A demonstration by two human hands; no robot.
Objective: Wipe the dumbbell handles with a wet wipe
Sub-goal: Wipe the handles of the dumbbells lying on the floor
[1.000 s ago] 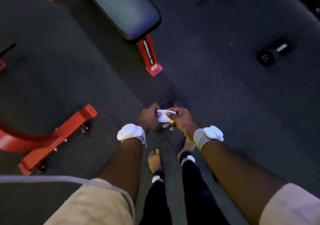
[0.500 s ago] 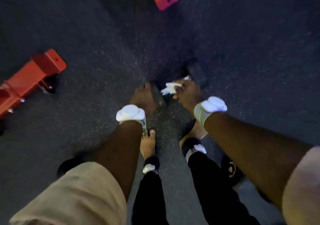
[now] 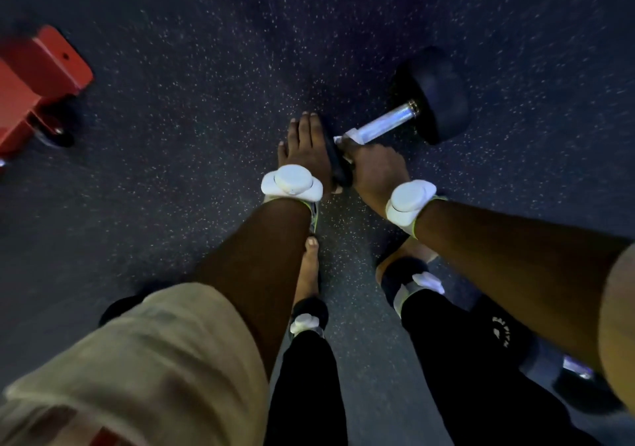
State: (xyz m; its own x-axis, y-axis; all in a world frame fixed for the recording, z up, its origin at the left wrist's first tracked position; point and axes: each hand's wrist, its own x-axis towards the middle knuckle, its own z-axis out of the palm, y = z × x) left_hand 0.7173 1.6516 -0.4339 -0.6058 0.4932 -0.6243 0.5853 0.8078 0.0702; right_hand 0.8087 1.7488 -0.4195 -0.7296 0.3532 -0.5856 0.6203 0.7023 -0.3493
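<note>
Dumbbell (image 3: 405, 115) lies on the floor (image 3: 206, 102). Left hand (image 3: 304, 150) rests flat on its near head (image 3: 335, 162), fingers (image 3: 305, 126) straight and together, while the right hand (image 3: 374, 167) curls round the wet wipe (image 3: 350, 135) at the handle (image 3: 388, 124) end nearest the fingers. To do it well, pin the head against rolling and slide the wipe beyond the fingers toward the far head (image 3: 436, 95), twisting to reach the underside.

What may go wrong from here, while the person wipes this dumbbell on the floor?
1. The dumbbell seems to have round heads, and only the left hand, lying flat on its near head, steadies it. It might roll toward the bare foot.
2. The right hand holds the wet wipe at the near end of the handle. The far end could be missed.
</note>
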